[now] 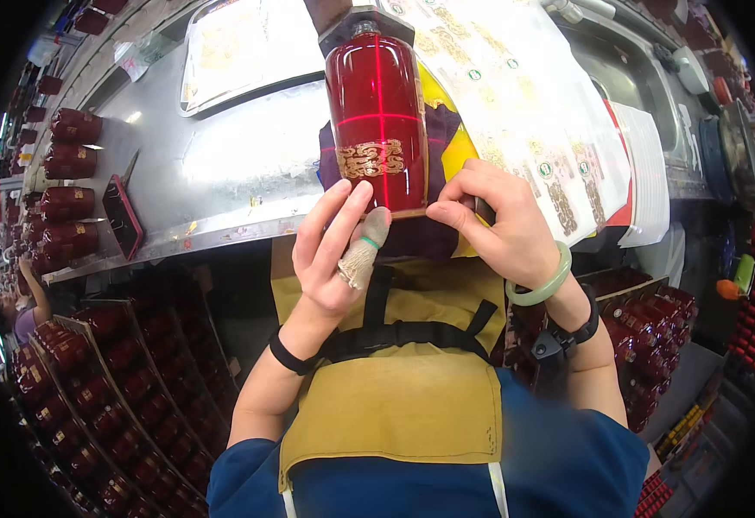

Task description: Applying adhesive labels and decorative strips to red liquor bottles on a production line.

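Note:
A glossy dark-red bottle (376, 95) lies with its neck away from me, against a dark metal holder (343, 26). Bright red light lines cross on its side. Near its base sits a gold patterned decal (371, 160). My left hand (334, 250) is open, its fingers stretched out and their tips at the lower edge of the decal; one finger wears a pale cover with a green band. Just right of the bottle's base, my right hand (503, 220) is closed in a pinch. Something dark shows between its fingers, mostly hidden. Dark purple cloth (425, 242) lies under the bottle.
Sheets of gold decals (516, 112) spread over the right of the metal table (248, 164). A tray (189, 91) stands at the back left. Red jars (71, 203) line the left side, and racks of red jars (118, 388) flank me below. A sink (624, 69) is far right.

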A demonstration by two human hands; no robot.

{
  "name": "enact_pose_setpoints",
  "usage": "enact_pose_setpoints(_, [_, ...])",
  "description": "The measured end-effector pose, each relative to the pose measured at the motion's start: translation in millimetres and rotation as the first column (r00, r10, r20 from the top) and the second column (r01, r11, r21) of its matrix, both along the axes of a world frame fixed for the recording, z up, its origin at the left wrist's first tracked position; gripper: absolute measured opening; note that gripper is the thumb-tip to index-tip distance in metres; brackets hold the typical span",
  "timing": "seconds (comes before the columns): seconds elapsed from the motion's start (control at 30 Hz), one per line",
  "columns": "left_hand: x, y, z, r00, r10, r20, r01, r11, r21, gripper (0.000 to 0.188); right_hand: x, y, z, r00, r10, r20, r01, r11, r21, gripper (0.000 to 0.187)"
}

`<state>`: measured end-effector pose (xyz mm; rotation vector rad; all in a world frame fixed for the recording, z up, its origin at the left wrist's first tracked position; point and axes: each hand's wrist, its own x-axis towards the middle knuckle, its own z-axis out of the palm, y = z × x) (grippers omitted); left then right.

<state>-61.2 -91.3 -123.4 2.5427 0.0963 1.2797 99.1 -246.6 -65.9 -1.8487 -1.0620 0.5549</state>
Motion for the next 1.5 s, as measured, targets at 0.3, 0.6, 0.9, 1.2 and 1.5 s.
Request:
enact_pose_setpoints(0.3, [-3.4, 2.6, -4.0, 0.997, 0.036, 0.074, -0.022, 0.984, -0.176, 0.042, -7.7, 0.4, 11.5, 1.0, -0.002, -0.012, 0.003, 0.999, 0.052, 0.021])
enact_pose_setpoints(0.6, [-4.6, 1.5, 1.8, 1.0, 0.026, 0.012, -0.024, 0.99, -0.137, 0.024, -4.0, -4.5, 15.5, 0.998, 0.019, 0.054, -0.021, 0.999, 0.031, 0.02])
enact_pose_setpoints(0.9, [-5.7, 1.9, 1.6, 0.999, -0.03, -0.014, 0.029, 0.998, -0.059, 0.036, 2.8, -4.1, -0.8, 1.0, -0.008, 0.027, 0.008, 1.0, 0.005, 0.02])
enact_pose_setpoints(1.2, [10.8, 1.5, 8.7, 0.995, -0.1, 0.023, 0.101, 0.995, -0.012, 0.024, 4.8, -2.2, -10.9, 0.999, -0.003, 0.039, 0.003, 1.0, 0.0, 0.02])
enact_pose_setpoints(1.5, [-0.1, 4.3, -3.1, 0.998, -0.031, 0.049, 0.036, 0.994, -0.106, 0.034, -0.6, 2.8, -3.0, 1.0, 0.0, 0.009, 0.0, 1.0, 0.021, 0.022])
